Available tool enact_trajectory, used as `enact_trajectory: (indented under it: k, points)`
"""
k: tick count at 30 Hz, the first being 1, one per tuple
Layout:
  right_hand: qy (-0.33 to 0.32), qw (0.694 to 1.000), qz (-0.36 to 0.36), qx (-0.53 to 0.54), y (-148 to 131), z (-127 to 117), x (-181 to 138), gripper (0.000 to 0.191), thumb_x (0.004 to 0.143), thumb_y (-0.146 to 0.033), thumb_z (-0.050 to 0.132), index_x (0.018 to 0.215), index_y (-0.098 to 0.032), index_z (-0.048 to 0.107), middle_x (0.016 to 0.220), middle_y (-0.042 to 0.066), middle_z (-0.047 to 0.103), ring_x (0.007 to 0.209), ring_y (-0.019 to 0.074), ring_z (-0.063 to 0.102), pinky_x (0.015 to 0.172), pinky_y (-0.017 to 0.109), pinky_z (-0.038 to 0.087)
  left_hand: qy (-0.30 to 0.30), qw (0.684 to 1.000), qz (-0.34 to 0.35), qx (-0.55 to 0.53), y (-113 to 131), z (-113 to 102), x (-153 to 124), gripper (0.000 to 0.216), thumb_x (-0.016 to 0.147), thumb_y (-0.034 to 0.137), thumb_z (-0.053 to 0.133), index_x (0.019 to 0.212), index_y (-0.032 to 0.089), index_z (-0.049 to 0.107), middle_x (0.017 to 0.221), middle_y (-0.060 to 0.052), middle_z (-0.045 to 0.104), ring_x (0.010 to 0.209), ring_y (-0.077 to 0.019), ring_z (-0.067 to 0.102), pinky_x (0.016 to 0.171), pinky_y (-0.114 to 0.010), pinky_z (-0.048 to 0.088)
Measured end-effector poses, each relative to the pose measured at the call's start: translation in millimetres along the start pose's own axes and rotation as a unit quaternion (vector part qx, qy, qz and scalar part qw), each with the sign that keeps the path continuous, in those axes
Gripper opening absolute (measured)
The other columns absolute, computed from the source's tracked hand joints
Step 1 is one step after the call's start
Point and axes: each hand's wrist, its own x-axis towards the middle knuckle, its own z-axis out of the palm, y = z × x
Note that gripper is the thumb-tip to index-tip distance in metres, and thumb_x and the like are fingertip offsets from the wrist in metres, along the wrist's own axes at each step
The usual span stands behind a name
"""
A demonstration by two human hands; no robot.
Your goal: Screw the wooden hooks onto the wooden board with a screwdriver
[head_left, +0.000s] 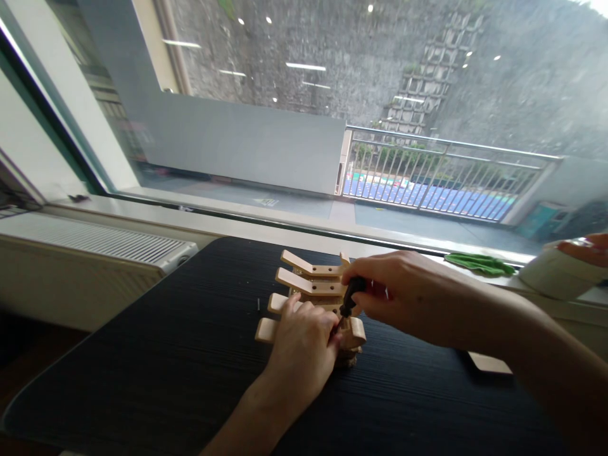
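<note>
A wooden rack (327,289) of several pale, bent slats stands on the dark table, with small dark holes or screw heads in the slats. My right hand (394,285) grips a black-handled screwdriver (354,292), its shaft pointing down at the nearest slat. Bent over that nearest slat, my left hand (306,335) presses on the wood with its fingers closed around it, close to the screwdriver's tip. The tip itself and any screw under it are hidden by my fingers. A single screw (259,305) lies on the table left of the rack.
The black table (180,354) reaches up to the window sill. A flat wooden piece (489,363) lies to the right, beyond my right forearm. On the sill are a green cloth (479,263) and a pale round pot (551,272). A white radiator (95,247) stands at left.
</note>
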Motion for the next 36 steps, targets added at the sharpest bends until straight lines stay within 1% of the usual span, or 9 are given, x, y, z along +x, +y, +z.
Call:
enact_trajectory:
  k: [5, 12, 15, 20, 24, 26, 32, 34, 36]
  points:
    - [0.005, 1.0, 0.024, -0.008, 0.9, 5.1, 4.0, 0.036, 0.086, -0.046, 0.041, 0.077, -0.019, 0.064, 0.06, 0.0, 0.055, 0.053, 0.0094, 0.041, 0.049, 0.023, 0.022, 0.002, 1.0, -0.003, -0.008, -0.2, 0.4, 1.2, 0.009, 0.074, 0.022, 0.058, 0.064, 0.021, 0.06, 0.069, 0.0, 0.062, 0.077, -0.0173, 0.055, 0.1, -0.043, 0.024]
    - [0.008, 1.0, 0.024, -0.001, -4.7, -0.1, 3.1, 0.019, 0.081, -0.033, 0.049, 0.083, -0.022, 0.064, 0.059, -0.003, 0.054, 0.05, 0.0077, 0.039, 0.047, 0.022, 0.02, -0.003, 1.0, 0.001, -0.004, -0.4, -0.3, -0.2, 0.006, 0.073, 0.022, 0.059, 0.067, 0.021, 0.061, 0.07, 0.0, 0.063, 0.079, -0.0183, 0.055, 0.1, -0.043, 0.024]
    - [0.001, 1.0, 0.016, 0.013, -5.1, -1.3, 3.1, 0.021, 0.083, -0.031, 0.046, 0.079, -0.02, 0.063, 0.059, -0.003, 0.054, 0.05, 0.0076, 0.038, 0.048, 0.023, 0.021, -0.005, 1.0, 0.002, -0.002, 0.1, -0.6, 0.6, 0.009, 0.073, 0.022, 0.059, 0.065, 0.021, 0.061, 0.07, -0.001, 0.062, 0.079, -0.0185, 0.056, 0.099, -0.043, 0.025]
    - [0.015, 0.999, 0.027, 0.006, -4.7, 1.0, 4.1, 0.029, 0.084, -0.041, 0.044, 0.077, -0.02, 0.062, 0.058, -0.002, 0.053, 0.05, 0.0081, 0.038, 0.047, 0.023, 0.021, -0.003, 1.0, 0.004, -0.001, -0.5, 0.2, 1.2, 0.01, 0.074, 0.023, 0.057, 0.065, 0.021, 0.06, 0.071, -0.001, 0.063, 0.079, -0.0183, 0.056, 0.1, -0.043, 0.025]
    - [0.007, 1.0, 0.001, 0.009, -3.6, -1.9, 1.8, 0.018, 0.082, -0.031, 0.049, 0.091, -0.025, 0.063, 0.063, -0.004, 0.056, 0.051, 0.0079, 0.039, 0.048, 0.022, 0.021, -0.002, 1.0, 0.009, 0.004, -1.9, 0.7, 0.5, 0.013, 0.076, 0.024, 0.055, 0.065, 0.021, 0.06, 0.07, -0.001, 0.062, 0.08, -0.018, 0.055, 0.1, -0.042, 0.025]
    - [0.002, 1.0, -0.013, 0.008, -2.5, -2.9, 1.3, 0.018, 0.082, -0.027, 0.047, 0.09, -0.025, 0.063, 0.064, -0.004, 0.057, 0.052, 0.0078, 0.04, 0.049, 0.022, 0.022, 0.001, 1.0, 0.009, 0.004, -2.1, 0.9, 0.3, 0.012, 0.076, 0.024, 0.055, 0.066, 0.021, 0.06, 0.07, -0.001, 0.062, 0.08, -0.0179, 0.055, 0.1, -0.042, 0.024]
    - [0.021, 0.999, 0.019, -0.022, -1.1, 2.8, 3.1, 0.033, 0.085, -0.043, 0.043, 0.076, -0.019, 0.063, 0.058, -0.002, 0.053, 0.049, 0.008, 0.037, 0.048, 0.024, 0.019, -0.001, 1.0, 0.004, -0.001, -2.8, 2.0, 0.0, 0.011, 0.075, 0.023, 0.057, 0.064, 0.021, 0.06, 0.07, 0.0, 0.062, 0.078, -0.017, 0.055, 0.1, -0.042, 0.024]
    - [0.029, 0.999, 0.017, -0.02, -1.2, 2.8, 2.0, 0.029, 0.083, -0.044, 0.046, 0.08, -0.021, 0.063, 0.058, -0.003, 0.053, 0.049, 0.0079, 0.036, 0.047, 0.023, 0.019, 0.0, 1.0, 0.004, -0.001, -3.2, 2.2, -0.1, 0.011, 0.075, 0.023, 0.056, 0.065, 0.021, 0.06, 0.071, 0.0, 0.061, 0.078, -0.017, 0.054, 0.1, -0.042, 0.023]
    - [0.031, 0.999, 0.002, -0.009, -0.6, 1.2, 0.2, 0.02, 0.083, -0.037, 0.048, 0.09, -0.025, 0.063, 0.061, -0.004, 0.055, 0.051, 0.0078, 0.037, 0.048, 0.023, 0.02, -0.002, 1.0, 0.008, 0.0, -3.4, 2.0, -0.1, 0.011, 0.076, 0.023, 0.055, 0.066, 0.021, 0.06, 0.07, 0.0, 0.061, 0.079, -0.017, 0.054, 0.1, -0.042, 0.023]
